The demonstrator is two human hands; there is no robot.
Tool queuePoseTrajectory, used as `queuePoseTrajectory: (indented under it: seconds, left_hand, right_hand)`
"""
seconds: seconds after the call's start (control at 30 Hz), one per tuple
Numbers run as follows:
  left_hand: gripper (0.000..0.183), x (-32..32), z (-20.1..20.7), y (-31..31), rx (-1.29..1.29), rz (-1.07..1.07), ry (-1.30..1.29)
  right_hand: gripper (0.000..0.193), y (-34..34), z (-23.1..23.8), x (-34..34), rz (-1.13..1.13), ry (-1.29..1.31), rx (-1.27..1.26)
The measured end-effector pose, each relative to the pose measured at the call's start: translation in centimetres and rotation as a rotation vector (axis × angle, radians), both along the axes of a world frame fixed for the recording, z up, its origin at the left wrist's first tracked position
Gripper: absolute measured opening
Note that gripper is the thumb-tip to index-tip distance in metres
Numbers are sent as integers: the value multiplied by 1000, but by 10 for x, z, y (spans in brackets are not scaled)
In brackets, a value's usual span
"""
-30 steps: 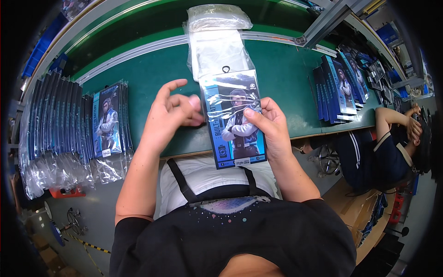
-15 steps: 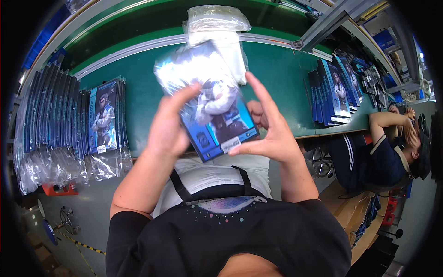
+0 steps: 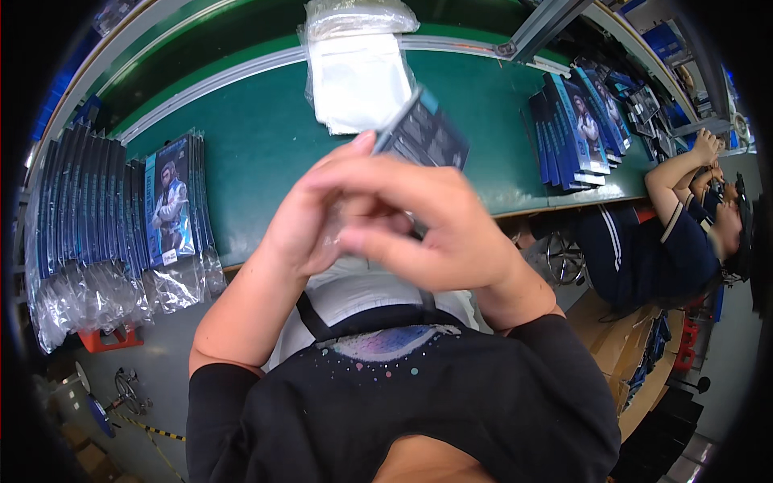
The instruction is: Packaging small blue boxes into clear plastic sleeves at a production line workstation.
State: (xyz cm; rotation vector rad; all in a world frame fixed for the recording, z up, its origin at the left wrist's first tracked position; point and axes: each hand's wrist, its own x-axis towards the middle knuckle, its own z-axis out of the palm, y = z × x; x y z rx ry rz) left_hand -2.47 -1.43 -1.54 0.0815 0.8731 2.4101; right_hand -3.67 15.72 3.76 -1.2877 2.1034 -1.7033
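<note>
A flat dark-blue printed box is tilted above the table, its lower part hidden behind my hands and its upper end smeared by motion. My left hand is closed on its left side, with a fingertip at the box's edge. Across the front of the box and over the left hand's fingers comes my right hand, curled and blurred. Its fingertips overlap the left hand, so I cannot tell what they grip. Beyond the box lies a stack of clear plastic bags.
Boxes in clear bags stand in a row on the left, a bagged box facing me at its end. Unbagged boxes lean in a pile on the right. A co-worker sits on the right, beyond an open carton.
The box has turned so its picture side no longer shows, and it has shifted right. My right hand has swung left across the front, over my left hand.
</note>
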Motion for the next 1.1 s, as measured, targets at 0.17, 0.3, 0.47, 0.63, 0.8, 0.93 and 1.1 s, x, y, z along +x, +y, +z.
queuePoseTrajectory:
  seconds: [0.17, 0.3, 0.47, 0.63, 0.8, 0.93, 1.1]
  left_hand:
    - [37, -18, -15, -14, 99, 179, 132]
    - [31, -28, -9, -30, 513, 283, -316]
    - [33, -32, -9, -39, 575, 250, -233]
    - [35, -35, -18, -42, 679, 194, -179]
    - [37, -35, -18, -39, 662, 222, -177]
    - [36, -36, -23, -46, 628, 200, -167]
    - [34, -35, -24, -48, 535, 250, -186]
  right_hand:
    - [30, 2, -7, -3, -93, -97, -494]
    - [27, 11, -31, -7, -599, -283, -520]
    - [19, -3, -52, 7, -203, -813, -228]
    - [9, -7, -55, 16, -124, -874, -245]
    - [8, -6, -58, 19, -195, -773, -201]
    - [11, -3, -57, 20, -193, -692, -102]
    - [9, 2, -58, 18, -156, -570, -76]
